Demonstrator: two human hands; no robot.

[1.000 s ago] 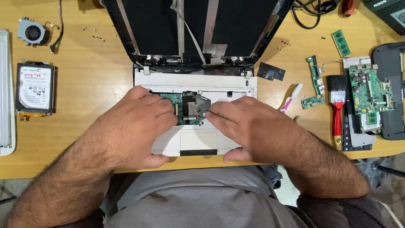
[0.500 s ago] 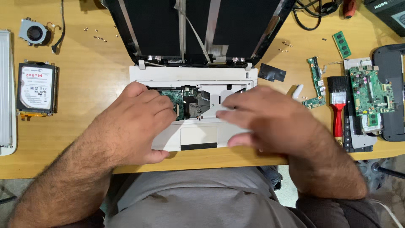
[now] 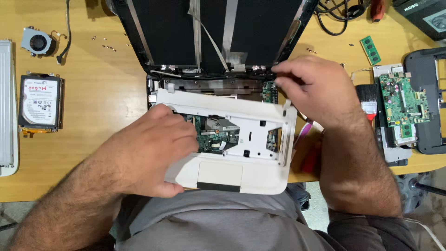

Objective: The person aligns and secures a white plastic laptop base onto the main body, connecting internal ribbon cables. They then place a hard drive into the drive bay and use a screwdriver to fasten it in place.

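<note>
White rectangular label with red marking on hard drive (image 3: 41, 103), far left of desk. Dark laptop screen panel (image 3: 213, 30), top centre, unlit. Black box (image 3: 425, 16), top-right corner.

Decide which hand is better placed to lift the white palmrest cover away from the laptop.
Left, probably. The left hand already rests on the white palmrest cover, which sits tilted, while the right hand is up at the hinge corner.

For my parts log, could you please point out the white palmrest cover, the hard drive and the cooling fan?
Palmrest cover (image 3: 241, 179): head view, on its touchpad area.
Hard drive (image 3: 41, 100): head view, on its label.
Cooling fan (image 3: 37, 42): head view, on its hub.
</note>
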